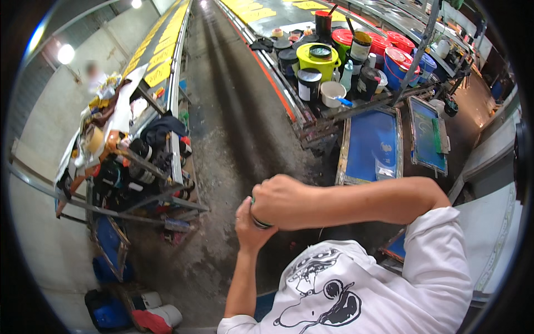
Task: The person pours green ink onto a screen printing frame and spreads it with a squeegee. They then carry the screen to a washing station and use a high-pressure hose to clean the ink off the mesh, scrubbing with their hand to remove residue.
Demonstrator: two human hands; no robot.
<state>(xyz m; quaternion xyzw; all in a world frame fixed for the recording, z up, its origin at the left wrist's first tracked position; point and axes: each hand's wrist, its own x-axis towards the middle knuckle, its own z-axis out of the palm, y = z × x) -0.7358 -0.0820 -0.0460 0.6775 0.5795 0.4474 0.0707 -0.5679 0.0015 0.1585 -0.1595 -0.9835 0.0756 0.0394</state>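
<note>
In front of my chest both hands meet around a small round container, possibly a jar (260, 224), whose dark edge shows between them. My left hand (250, 229) is wrapped round its side from below. Closed over the top of it, my right hand (285, 201) covers most of the container, with the forearm stretched level from the right. A bit of green shows near the fingers. The lid, if any, and the contents are hidden.
At the right, a bench bears several paint tubs, among them a yellow-green bucket (317, 60) and a white cup (333, 93). Blue framed screens (371, 146) lean below. Long tables carry yellow sheets (159, 73). A cluttered rack (150, 161) stands left; another person (95, 75) is beyond.
</note>
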